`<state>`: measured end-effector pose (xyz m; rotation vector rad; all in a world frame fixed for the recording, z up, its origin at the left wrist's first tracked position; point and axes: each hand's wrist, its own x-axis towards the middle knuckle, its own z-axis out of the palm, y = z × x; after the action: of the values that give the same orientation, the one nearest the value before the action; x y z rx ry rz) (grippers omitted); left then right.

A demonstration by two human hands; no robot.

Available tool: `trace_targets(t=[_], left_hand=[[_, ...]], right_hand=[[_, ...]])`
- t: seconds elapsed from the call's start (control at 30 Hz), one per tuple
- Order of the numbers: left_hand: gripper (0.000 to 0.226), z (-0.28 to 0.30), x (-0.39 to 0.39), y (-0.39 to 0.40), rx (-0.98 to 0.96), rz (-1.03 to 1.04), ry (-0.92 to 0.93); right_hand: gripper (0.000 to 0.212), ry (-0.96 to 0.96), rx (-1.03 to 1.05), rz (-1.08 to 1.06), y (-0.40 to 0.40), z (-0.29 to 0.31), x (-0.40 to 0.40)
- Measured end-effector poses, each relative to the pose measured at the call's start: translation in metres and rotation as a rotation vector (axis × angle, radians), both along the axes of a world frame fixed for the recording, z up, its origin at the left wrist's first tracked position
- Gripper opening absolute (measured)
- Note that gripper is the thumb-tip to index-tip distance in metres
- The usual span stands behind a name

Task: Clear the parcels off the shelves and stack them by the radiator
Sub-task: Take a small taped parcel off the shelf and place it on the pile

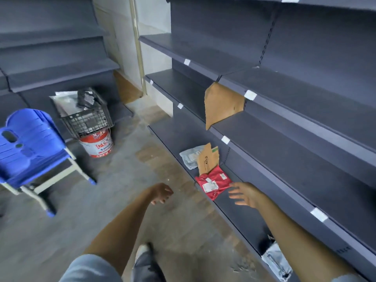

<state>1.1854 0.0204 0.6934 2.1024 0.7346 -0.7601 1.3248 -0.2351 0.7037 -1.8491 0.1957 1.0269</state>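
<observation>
The red parcel [212, 185] lies flat on the bottom shelf [240, 212] of the dark grey shelving on the right, and the right hand [245, 195] hovers just beside its near corner, fingertips close to the bag but, as far as can be seen, not on it. That hand is spread open, fingers fanned and slightly curled, palm turned down toward the shelf, with nothing in it. The left hand [161, 193] hangs over the concrete floor [114, 210] a little way from the shelf edge, loosely open with fingers drooping, also empty. Both bare forearms reach forward and down from pale blue short sleeves. The red parcel is a soft, crinkled plastic mailer with white printed labels. Just behind it, a torn brown cardboard envelope [208, 158] leans upward, overlapping a grey-white plastic mailer [190, 157] lying flat farther along the same shelf. Another pale, wrinkled plastic parcel [275, 261] sits on the bottom shelf under the right forearm. Across the aisle stand a blue plastic chair [26, 147] and a black wire basket [87, 119] perched on a white and red bucket [97, 145].
</observation>
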Motion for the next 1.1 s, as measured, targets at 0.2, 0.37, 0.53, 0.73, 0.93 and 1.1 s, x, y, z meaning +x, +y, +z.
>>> trace_targets(t=[0.2, 0.37, 0.53, 0.73, 0.93, 1.1], left_hand=[[0.036, -0.022, 0.055, 0.135, -0.053, 0.071, -0.066], [0.035, -0.046, 0.096, 0.229, -0.082, 0.135, -0.061], [0.032, -0.096, 0.136, 0.273, -0.244, 0.299, -0.028], [0.032, -0.192, 0.211, 0.328, -0.364, 0.671, -0.046], [0.032, -0.39, 0.29, 0.349, -0.254, 0.866, -0.127], [0.03, -0.52, 0.335, 0.354, -0.33, 0.626, 0.025]], right_hand=[[0.039, 0.074, -0.038, 0.113, 0.148, -0.026, 0.039], [0.036, 0.019, -0.199, 0.182, 0.247, -0.048, 0.065], [0.018, 0.014, -0.375, 0.36, 0.31, -0.083, 0.113], [0.038, -0.164, -0.487, 0.669, 0.392, -0.208, 0.233], [0.029, -0.309, -0.688, 0.931, 0.45, -0.431, 0.355], [0.045, -0.454, -0.858, 1.165, 0.472, -0.573, 0.442]])
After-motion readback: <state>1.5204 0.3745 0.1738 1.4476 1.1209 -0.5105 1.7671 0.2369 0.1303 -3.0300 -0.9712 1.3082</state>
